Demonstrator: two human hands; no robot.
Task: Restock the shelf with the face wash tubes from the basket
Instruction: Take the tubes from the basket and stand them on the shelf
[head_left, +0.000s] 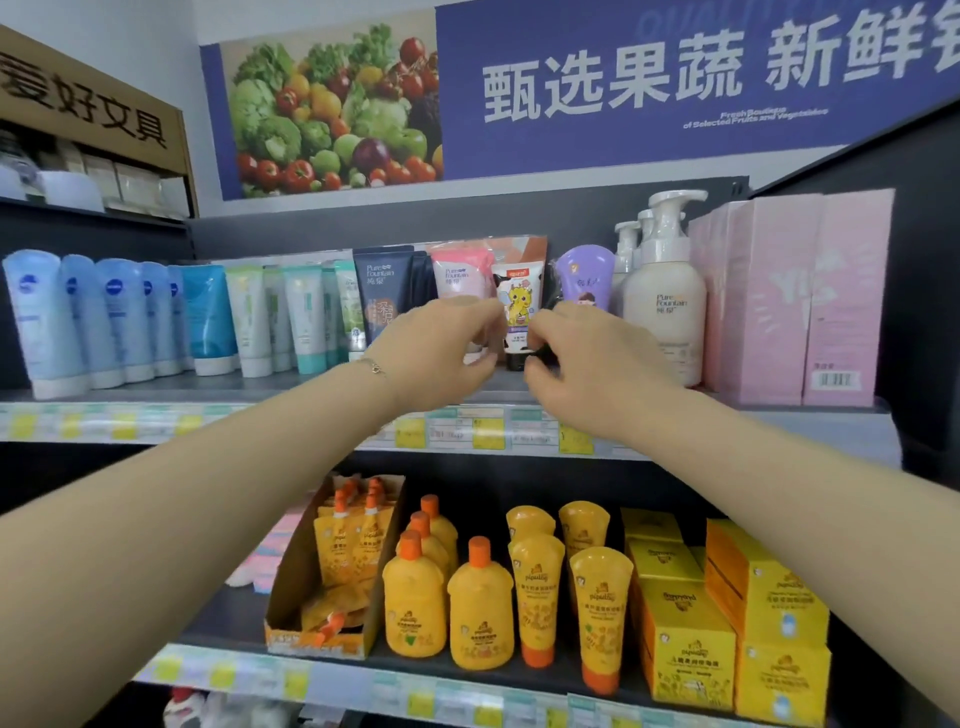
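Note:
A white face wash tube (516, 304) with a yellow cartoon print and a black cap stands on the upper shelf (291, 382), between a pink tube (460, 273) and a purple tube (587, 270). My left hand (447, 353) reaches in from the left, and its curled fingers pinch the white tube's left edge. My right hand (587, 364) comes from the right with its fingers curled against the tube's right edge, down near the black cap. My hands hide the lower parts of the pink and purple tubes. No basket is in view.
Left of the pink tube stand dark blue tubes (382, 291), green-white tubes (304, 317) and blue tubes (78, 322). To the right are cream pump bottles (665, 306) and pink boxes (800, 296). The lower shelf holds orange bottles (480, 608), tubes and yellow boxes (685, 644).

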